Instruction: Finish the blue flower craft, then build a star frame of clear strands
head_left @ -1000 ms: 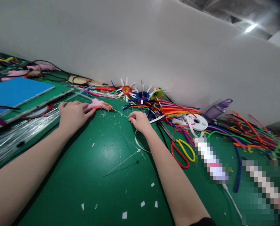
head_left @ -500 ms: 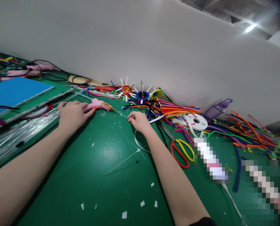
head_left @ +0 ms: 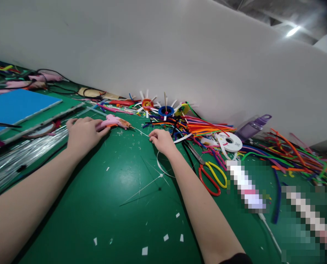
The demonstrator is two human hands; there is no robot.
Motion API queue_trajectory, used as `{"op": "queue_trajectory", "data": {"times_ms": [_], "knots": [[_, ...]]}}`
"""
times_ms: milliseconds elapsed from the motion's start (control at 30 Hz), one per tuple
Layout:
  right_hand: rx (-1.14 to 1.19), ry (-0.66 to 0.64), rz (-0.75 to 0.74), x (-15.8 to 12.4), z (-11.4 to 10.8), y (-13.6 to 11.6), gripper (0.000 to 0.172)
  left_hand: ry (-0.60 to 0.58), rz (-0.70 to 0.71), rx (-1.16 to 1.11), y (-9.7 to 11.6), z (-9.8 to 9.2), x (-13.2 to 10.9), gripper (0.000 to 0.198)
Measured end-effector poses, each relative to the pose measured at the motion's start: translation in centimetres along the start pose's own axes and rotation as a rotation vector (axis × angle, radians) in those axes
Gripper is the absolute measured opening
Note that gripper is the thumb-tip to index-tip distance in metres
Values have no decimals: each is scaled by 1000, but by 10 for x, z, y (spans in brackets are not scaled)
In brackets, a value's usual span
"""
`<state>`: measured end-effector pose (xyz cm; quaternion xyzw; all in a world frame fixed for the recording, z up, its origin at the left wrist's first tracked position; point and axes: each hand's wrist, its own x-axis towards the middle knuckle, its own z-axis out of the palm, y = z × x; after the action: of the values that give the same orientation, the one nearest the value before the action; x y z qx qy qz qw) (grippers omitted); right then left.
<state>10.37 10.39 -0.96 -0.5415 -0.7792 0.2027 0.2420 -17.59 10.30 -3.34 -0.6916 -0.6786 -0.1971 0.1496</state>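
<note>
My left hand [head_left: 85,134] is wrapped round a pink hot glue gun [head_left: 113,120], whose brownish nozzle points right. My right hand [head_left: 162,141] pinches a thin pale strand [head_left: 141,132] that runs to the nozzle tip; whether it is a stick or glue is too fine to tell. Below my right hand, a wire-like piece with thin spokes meeting at a small white hub [head_left: 161,175] sits over the table. A curved white strip [head_left: 160,163] passes close to it, partly hidden by my right forearm.
Scissors [head_left: 213,174] with red and yellow handles lie right of my forearm. Behind are a white ribbon roll [head_left: 229,142], a purple bottle [head_left: 253,127], pipe cleaners [head_left: 207,126] and a blue cup-like piece [head_left: 166,111]. Silvery strands [head_left: 28,156] and a blue board [head_left: 20,106] lie left.
Both hands stay nearly where they were. The strand between the nozzle and my right fingers shows more clearly; the whole view has shifted very slightly.
</note>
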Motion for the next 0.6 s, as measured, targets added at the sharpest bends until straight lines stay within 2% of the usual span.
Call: {"op": "queue_trajectory", "data": {"times_ms": [600], "knots": [[-15, -24, -4, -2, -1, -2, 21, -25, -5, -29, 1, -3, 0, 43]]}}
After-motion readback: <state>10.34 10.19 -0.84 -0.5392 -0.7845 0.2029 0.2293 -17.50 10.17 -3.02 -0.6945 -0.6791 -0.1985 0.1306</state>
